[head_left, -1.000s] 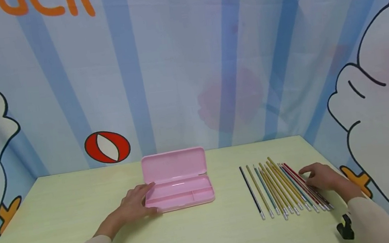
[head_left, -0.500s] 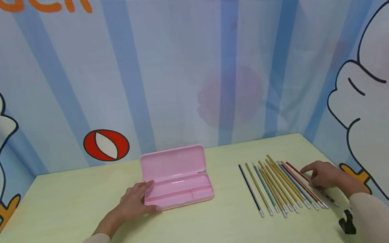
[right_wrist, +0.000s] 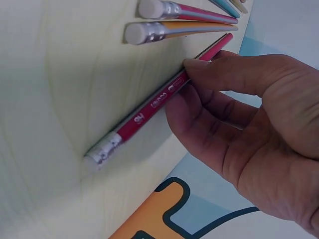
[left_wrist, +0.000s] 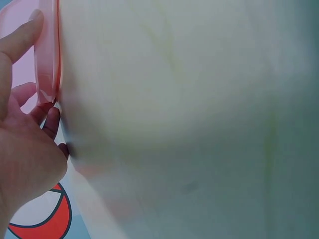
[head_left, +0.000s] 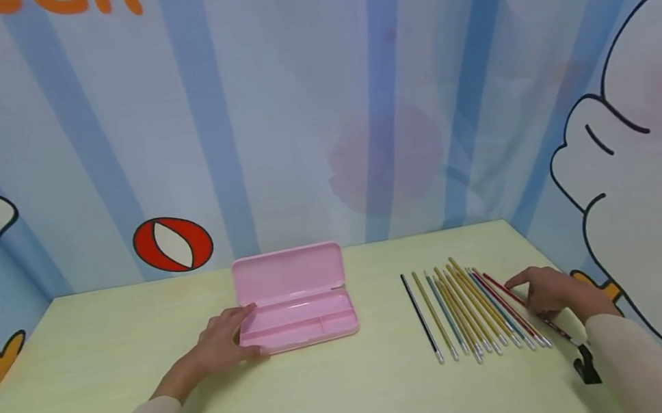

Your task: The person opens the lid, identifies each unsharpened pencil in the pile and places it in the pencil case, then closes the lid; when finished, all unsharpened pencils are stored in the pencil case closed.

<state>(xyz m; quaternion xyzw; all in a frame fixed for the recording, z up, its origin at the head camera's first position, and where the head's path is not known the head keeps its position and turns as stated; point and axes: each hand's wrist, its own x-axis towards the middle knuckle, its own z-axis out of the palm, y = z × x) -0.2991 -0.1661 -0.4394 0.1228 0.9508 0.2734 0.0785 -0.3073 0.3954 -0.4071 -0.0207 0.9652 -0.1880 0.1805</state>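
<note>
Two hands are working: your left hand [head_left: 220,344] is bracing the pink case [head_left: 297,321] with relaxed fingers while your right hand [head_left: 549,297] is pinching the red pencil [right_wrist: 159,101].

Bright, even light; both wrist views blurred.

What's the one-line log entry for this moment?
left hand: rests on open pink pencil case | right hand: pinches red pencil at row's edge | other pencils: on table
</note>
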